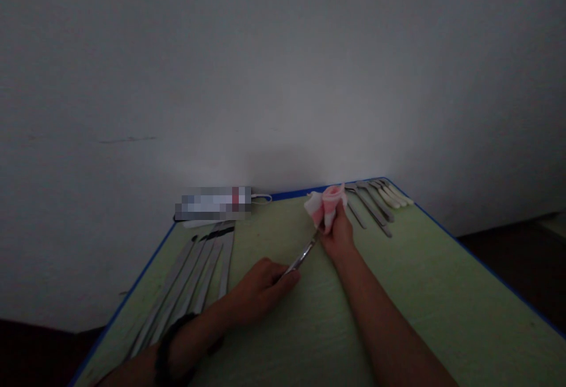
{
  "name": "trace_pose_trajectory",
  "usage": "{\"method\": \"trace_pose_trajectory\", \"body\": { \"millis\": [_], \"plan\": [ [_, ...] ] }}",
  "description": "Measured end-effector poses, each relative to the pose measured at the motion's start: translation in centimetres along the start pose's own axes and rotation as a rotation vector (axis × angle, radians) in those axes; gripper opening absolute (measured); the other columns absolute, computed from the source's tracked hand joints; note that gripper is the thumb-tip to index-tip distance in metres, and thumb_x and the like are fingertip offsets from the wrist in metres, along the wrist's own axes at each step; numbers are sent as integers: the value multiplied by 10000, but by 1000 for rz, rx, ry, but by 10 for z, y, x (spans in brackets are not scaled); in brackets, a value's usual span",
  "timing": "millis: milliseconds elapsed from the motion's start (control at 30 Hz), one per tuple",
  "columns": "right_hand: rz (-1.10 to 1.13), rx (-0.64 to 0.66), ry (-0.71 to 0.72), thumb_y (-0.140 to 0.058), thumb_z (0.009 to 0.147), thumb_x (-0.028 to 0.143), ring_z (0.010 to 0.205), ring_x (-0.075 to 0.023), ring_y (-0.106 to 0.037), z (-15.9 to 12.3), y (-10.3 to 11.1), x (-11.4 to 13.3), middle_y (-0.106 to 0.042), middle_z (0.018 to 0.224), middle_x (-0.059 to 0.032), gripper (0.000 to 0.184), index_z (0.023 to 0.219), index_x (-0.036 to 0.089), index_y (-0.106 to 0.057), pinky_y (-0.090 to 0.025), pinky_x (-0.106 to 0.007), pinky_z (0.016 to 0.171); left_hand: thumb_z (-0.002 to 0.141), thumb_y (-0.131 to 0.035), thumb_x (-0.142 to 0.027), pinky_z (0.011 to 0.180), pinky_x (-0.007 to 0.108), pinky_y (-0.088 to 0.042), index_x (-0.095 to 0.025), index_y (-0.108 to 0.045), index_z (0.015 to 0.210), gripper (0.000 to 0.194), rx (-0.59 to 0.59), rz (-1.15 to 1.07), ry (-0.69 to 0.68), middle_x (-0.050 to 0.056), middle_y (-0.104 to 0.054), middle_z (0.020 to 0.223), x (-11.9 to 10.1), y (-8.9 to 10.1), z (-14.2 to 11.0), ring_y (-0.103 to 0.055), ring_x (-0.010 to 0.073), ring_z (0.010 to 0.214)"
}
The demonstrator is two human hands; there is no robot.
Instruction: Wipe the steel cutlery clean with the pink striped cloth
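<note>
My left hand [265, 289] is closed on the near end of a shiny metal utensil handle [304, 255]. The handle slants up and away to the right, over the middle of the table. In my right hand [339, 235] is a bunched pink and white cloth [331, 204], closed around the utensil's far end. Cloth and fingers hide that end, so its kind cannot be made out. Just beyond my right hand lie several metal utensils [374, 207], some of them spoon-like.
Several long metal utensils [181, 284] lie side by side on the left, partly behind my left forearm. A blurred-out box-like object [214, 203] with a white cord [265, 199] sits at the back left. White-handled utensils [391, 195] lie far right. The green table [274, 233] meets a wall [283, 80].
</note>
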State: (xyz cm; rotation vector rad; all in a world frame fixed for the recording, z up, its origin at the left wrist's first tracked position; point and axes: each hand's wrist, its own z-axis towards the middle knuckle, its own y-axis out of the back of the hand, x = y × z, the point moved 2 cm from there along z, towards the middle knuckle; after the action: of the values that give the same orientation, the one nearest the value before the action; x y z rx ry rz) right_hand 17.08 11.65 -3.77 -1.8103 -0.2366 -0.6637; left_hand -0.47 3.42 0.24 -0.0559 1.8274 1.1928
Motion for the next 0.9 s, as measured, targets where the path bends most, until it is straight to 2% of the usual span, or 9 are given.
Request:
{"method": "trace_pose_trajectory", "body": {
  "millis": [100,233,367,567,900],
  "plan": [
    [-24,54,-28,-584,747,468,785,-168,-649,0,-1,-2,-697,854,-41,336,904,172,-606,-537,-285,651,898,-311,-482,459,216,-211,-175,-348,528,483,5,-21,-2,-60,-286,499,1,-2,2,-298,82,469],
    [-33,119,-60,-583,759,435,801,-162,-648,-2,-5,-5,-699,871,-41,319,939,173,-609,-536,-281,666,901,-322,-467,459,213,-198,-170,-358,538,471,-2,-29,-1,-62,-267,517,4,-3,5,-283,76,470],
    [-29,136,-66,-592,771,360,764,-130,-646,-5,-8,-5,-702,883,-19,254,944,177,-621,-530,-265,712,894,-338,-469,457,210,-205,-170,-354,537,465,-5,-39,18,-62,-281,519,6,-4,6,-293,75,471],
    [-28,169,-35,-603,771,307,783,-134,-651,-8,-10,-4,-703,899,-38,210,915,158,-637,-534,-253,729,887,-339,-473,452,205,-210,-178,-343,549,449,11,-59,26,-59,-297,525,5,-4,6,-296,80,477],
    [-49,209,-11,-635,741,322,835,-145,-647,-10,-10,-4,-693,954,-52,238,909,153,-637,-526,-264,777,895,-341,-455,456,204,-208,-172,-355,562,437,12,-37,18,-57,-307,533,7,-5,5,-301,77,483]
  ]
}}
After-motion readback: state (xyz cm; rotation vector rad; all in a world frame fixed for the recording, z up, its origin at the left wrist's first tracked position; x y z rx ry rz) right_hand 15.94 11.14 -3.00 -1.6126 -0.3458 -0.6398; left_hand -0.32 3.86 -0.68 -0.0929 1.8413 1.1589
